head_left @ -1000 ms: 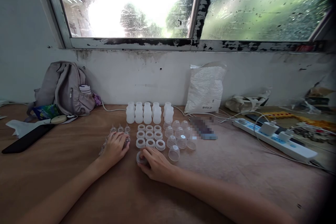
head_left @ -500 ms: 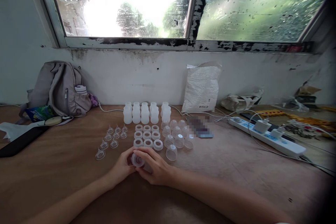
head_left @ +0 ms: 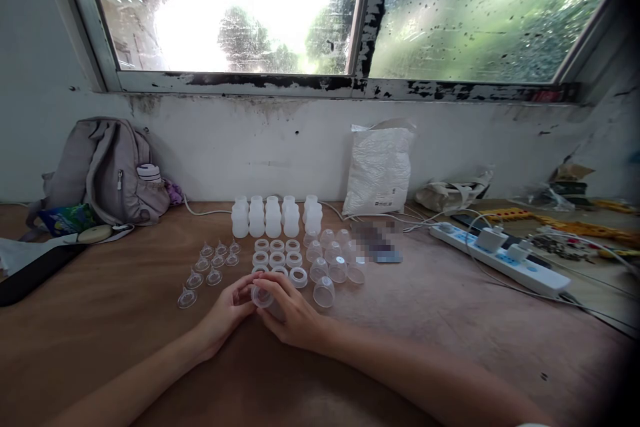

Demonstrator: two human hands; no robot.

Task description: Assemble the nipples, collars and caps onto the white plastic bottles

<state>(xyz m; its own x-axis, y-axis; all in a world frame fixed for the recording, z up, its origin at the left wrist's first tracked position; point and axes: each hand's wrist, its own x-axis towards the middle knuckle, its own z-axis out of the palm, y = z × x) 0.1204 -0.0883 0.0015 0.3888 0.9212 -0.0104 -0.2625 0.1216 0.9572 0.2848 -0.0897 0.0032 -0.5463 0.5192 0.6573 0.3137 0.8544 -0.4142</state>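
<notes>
Both my hands meet at the near middle of the table around a translucent baby bottle, its round end tilted up toward me. My left hand has its fingers curled round the left side. From the right, my right hand wraps over it and hides most of its body. Just beyond my fingers lie white screw rings in rows, the nearest ones partly covered by my hands. Clear teats are spread to the left. Clear dome caps stand to the right, and white bottles line up behind.
A grey backpack and a black flat case are at the left. A white padded bag leans on the wall. A phone, partly blurred, lies beside the caps. The power strip with cables is at the right.
The view has shifted slightly, moving the scene a little left. Both hands stay on the bottle, which sits slightly higher in view; the fingers have moved a little around its round end.
</notes>
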